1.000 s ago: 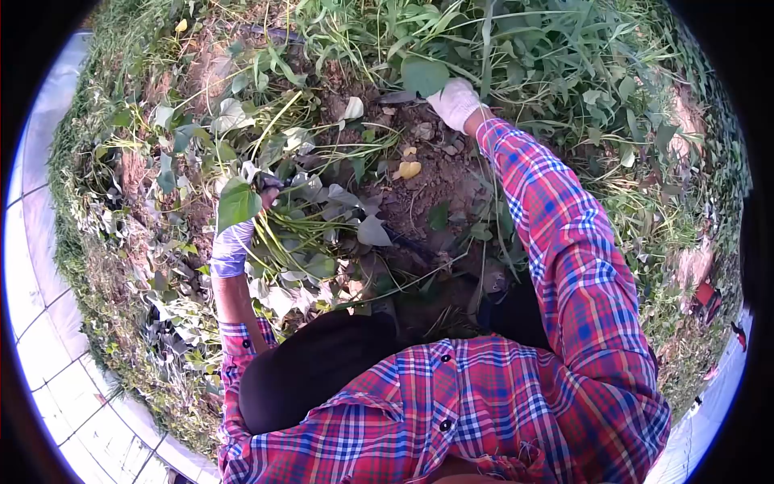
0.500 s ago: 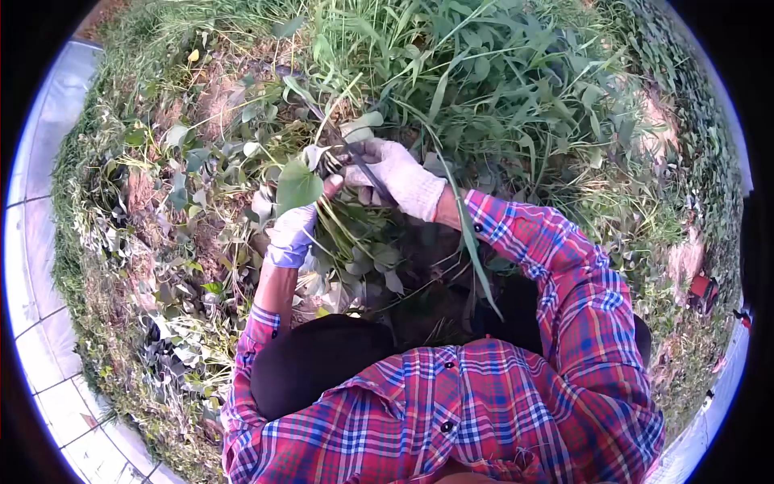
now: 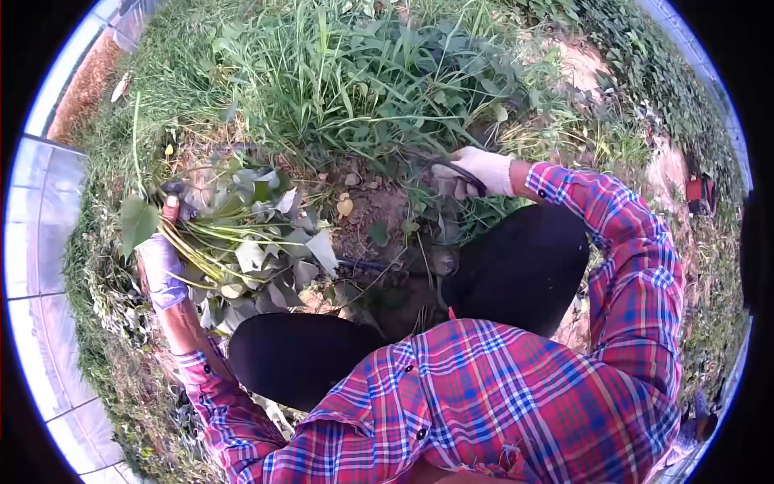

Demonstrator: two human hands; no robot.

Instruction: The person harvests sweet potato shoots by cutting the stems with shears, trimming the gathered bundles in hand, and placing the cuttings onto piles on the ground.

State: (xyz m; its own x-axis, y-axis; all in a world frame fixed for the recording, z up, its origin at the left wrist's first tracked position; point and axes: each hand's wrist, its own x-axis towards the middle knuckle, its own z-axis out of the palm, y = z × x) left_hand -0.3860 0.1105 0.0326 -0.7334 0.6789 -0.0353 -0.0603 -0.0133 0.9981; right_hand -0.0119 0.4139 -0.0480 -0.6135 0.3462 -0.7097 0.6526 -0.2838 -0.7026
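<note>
My left hand point(image 3: 164, 262), in a pale glove with bare fingertips showing, is closed on a bundle of cut leafy vines point(image 3: 230, 242) at the left. The stems fan out to the right from its grip, and a broad green leaf point(image 3: 139, 223) hangs beside the fingers. On the right, my right hand point(image 3: 482, 172), in a white knitted glove, is wrapped round a dark, thin curved tool point(image 3: 461, 170). The tool's far end lies among the grass and is hard to make out.
Tall green grass point(image 3: 347, 89) grows ahead. Bare brown soil point(image 3: 375, 211) with a yellow leaf point(image 3: 345, 206) lies between my hands. My knees, in dark trousers, are below. A red object point(image 3: 700, 192) sits far right, pale sheeting point(image 3: 60, 218) along the left.
My hands, together at the vines half a second ago, have moved apart. The left went left with the vine bundle, the right went right with the dark tool. The view has shifted.
</note>
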